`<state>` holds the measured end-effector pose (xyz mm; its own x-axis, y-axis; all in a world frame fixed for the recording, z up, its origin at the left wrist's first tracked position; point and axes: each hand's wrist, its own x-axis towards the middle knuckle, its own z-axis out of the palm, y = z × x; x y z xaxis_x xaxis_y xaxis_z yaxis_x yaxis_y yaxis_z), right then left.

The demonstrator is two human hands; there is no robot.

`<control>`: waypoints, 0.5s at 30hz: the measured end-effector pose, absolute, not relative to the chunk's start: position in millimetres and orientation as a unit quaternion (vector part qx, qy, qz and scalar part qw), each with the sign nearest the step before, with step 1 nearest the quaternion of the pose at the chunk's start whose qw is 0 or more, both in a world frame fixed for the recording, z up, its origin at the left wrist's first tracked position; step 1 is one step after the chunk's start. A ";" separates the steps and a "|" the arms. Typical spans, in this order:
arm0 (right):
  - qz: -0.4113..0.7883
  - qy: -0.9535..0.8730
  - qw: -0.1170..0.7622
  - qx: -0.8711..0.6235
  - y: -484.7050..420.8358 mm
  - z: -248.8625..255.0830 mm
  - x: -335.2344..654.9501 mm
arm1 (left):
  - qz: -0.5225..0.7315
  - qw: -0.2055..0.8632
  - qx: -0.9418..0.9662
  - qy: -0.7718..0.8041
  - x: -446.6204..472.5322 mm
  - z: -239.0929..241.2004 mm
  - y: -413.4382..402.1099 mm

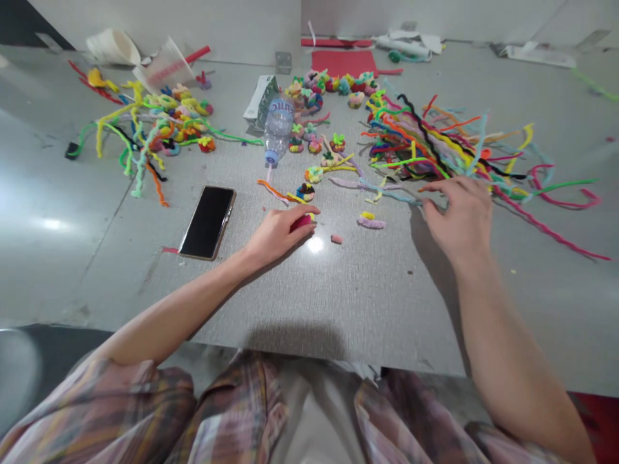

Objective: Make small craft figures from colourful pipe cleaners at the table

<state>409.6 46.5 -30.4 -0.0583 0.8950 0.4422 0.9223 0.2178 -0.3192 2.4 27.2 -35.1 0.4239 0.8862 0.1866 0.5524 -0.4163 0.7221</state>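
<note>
My left hand [280, 233] rests low on the table with its fingers curled over a bright pink pipe cleaner piece [302, 222], mostly covered by the fingers. My right hand [461, 216] reaches to the near edge of a loose pile of colourful pipe cleaners [435, 142]. Its thumb and forefinger are apart, close to the end of a light blue pipe cleaner [391, 191]; the other fingertips are hidden. Between the hands lie a lilac and yellow coiled piece [371, 223] and a short pink bit [336, 239]. A dark and yellow coiled piece [305, 191] sits just beyond my left hand.
A phone [207, 222] lies left of my left hand. Farther back are a plastic bottle [279, 129] on its side, a small box [261, 102], rows of fuzzy finished-looking pieces [314, 100], another colourful heap [169, 116], tipped cups [113, 48] and red sheet material [343, 62].
</note>
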 end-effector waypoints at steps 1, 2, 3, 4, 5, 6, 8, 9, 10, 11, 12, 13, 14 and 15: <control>-0.025 -0.729 0.290 -0.620 46.2 -29.8 407.0 | 0.287 0.286 0.795 0.450 2.3 -35.9 27.4; -0.027 -0.731 0.296 -0.614 45.9 -29.1 404.4 | 0.289 0.278 0.800 0.446 2.2 -36.6 27.5; -0.030 -0.733 0.302 -0.608 45.6 -28.3 402.0 | 0.289 0.268 0.806 0.441 2.0 -37.2 27.4; -0.033 -0.737 0.306 -0.602 45.1 -27.6 399.8 | 0.290 0.256 0.813 0.436 1.9 -37.6 27.2; -0.035 -0.743 0.307 -0.594 44.6 -26.9 397.9 | 0.290 0.246 0.819 0.429 1.7 -37.9 26.9; -0.036 -0.749 0.308 -0.585 43.8 -26.2 396.1 | 0.290 0.238 0.825 0.422 1.6 -38.1 26.5; -0.036 -0.760 0.306 -0.571 41.9 -25.0 392.8 | 0.291 0.236 0.834 0.404 1.4 -39.0 26.1; -0.035 -0.763 0.307 -0.567 40.8 -24.6 391.2 | 0.293 0.239 0.838 0.394 1.2 -39.6 26.1; -0.033 -0.765 0.307 -0.566 39.8 -24.4 389.7 | 0.295 0.243 0.840 0.385 1.1 -40.3 26.3; -0.030 -0.764 0.307 -0.567 38.9 -24.3 388.3 | 0.297 0.246 0.841 0.379 1.0 -41.0 26.6; -0.026 -0.762 0.305 -0.570 38.2 -24.4 387.1 | 0.298 0.247 0.842 0.375 0.9 -41.6 26.9; -0.021 -0.761 0.302 -0.574 37.8 -24.5 386.2 | 0.299 0.247 0.843 0.372 0.8 -41.9 27.2; -0.017 -0.759 0.300 -0.578 37.7 -24.7 385.6 | 0.300 0.245 0.844 0.371 0.7 -42.0 27.4; -0.013 -0.759 0.297 -0.580 37.8 -25.0 385.3 | 0.300 0.242 0.845 0.370 0.7 -41.7 27.5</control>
